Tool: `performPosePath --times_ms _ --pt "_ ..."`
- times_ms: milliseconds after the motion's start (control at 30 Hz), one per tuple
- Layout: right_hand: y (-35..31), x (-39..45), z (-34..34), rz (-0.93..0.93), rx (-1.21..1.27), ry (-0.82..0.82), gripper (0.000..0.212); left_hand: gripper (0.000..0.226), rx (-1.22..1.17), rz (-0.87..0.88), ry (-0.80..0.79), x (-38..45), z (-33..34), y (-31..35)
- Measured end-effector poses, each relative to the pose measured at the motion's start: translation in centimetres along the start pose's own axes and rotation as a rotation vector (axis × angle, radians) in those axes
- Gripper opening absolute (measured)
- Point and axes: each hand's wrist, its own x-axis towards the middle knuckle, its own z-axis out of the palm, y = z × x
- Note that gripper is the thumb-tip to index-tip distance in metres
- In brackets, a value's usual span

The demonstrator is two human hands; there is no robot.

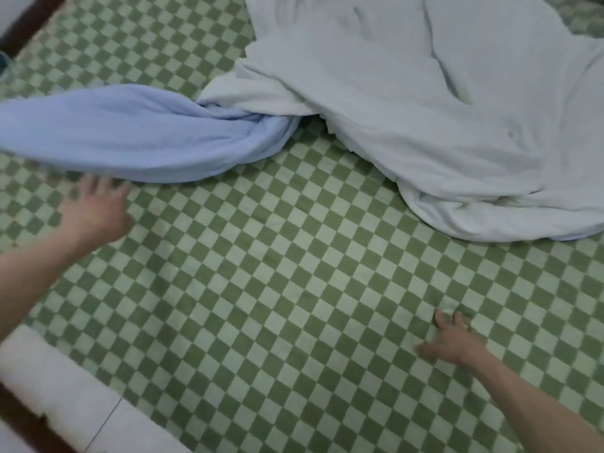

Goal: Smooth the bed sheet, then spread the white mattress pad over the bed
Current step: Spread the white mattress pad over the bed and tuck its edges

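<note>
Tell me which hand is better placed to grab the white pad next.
Probably right. The right hand lies open on the sheet on the white pad's side; the left hand is by the blue cloth.

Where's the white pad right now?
The white pad lies bunched at the upper right of the head view, on the checked sheet, touching the blue blanket to its left.

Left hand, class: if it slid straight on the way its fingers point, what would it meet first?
Probably the light blue blanket: the left hand lies open on the checked bed sheet, its blurred fingertips almost at the blanket's near edge.
</note>
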Motion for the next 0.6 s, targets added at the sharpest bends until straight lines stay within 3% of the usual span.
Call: performPosePath --times_ms 100,167,300,367,433,467,533,600 --pt "0.3 -0.1 -0.7 0.0 -0.016 -0.065 0.119 0.099 -0.158 0.24 -0.281 -5.3 1.9 12.5" --pt "0.3 -0.1 -0.9 0.01 -0.006 -0.088 0.119 0.114 -0.315 0.355 -0.355 -8.6 3.9 21.3" --pt "0.0 0.5 -0.6 0.032 -0.044 -0.077 0.113 0.141 -0.297 0.255 -0.447 -9.8 7.0 28.8" --pt "-0.9 0.7 -2.0 0.035 -0.108 -0.029 0.083 0.148 -0.292 0.216 -0.472 -9.7 7.5 29.9" --pt "-2.7 1.1 -4.7 -0.037 -0.161 0.232 0.049 0.151 -0.329 0.193 -0.478 -9.3 7.4 30.2" --pt "-3.9 1.6 -6.3 -0.099 -0.15 0.448 0.044 0.152 -0.338 0.185 -0.464 -9.1 7.5 30.2" --pt "-6.4 2.6 -9.8 -0.249 -0.113 0.847 0.045 0.152 -0.346 0.177 -0.448 -9.2 7.6 30.3" --pt "-8.3 4.1 -13.3 -0.257 -0.132 0.963 0.053 0.152 -0.357 0.175 -0.445 -9.2 7.8 30.3"
